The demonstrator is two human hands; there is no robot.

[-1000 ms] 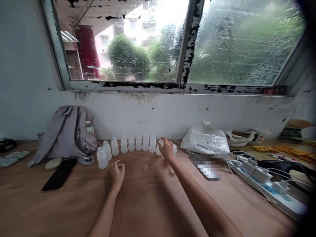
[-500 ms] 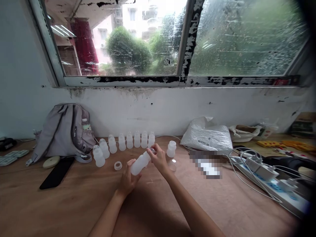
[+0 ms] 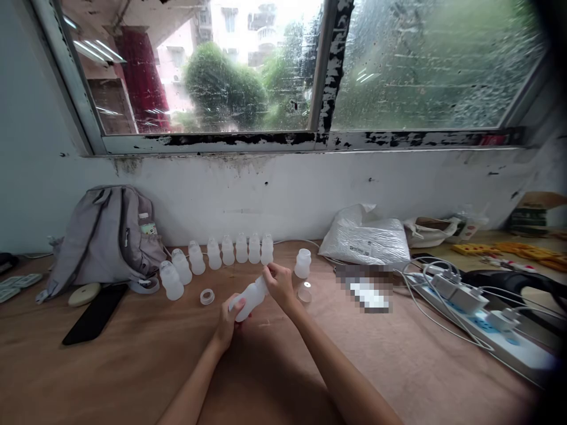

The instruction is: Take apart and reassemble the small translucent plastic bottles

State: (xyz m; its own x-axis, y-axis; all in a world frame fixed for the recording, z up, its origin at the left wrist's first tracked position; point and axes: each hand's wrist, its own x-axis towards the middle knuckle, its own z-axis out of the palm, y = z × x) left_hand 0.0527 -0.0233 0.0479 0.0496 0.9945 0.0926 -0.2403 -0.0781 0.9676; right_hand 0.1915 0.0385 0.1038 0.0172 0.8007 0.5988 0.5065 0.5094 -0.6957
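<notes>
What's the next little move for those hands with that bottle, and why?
Probably a twist of the right hand at the neck of the bottle while the left hand steadies its base. The right fingers pinch the top, and a loose ring and cap lie close by on the table.

No lettering can be read anywhere: the print on the white plastic bag point(image 3: 365, 242) is too small, and a patch on the table point(image 3: 283, 366) is blurred.

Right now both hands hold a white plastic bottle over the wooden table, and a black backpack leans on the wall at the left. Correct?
Not quite. The head view shows the backpack is grey, not black. The rest stands: left hand and right hand hold the white plastic bottle over the wooden table.
</notes>
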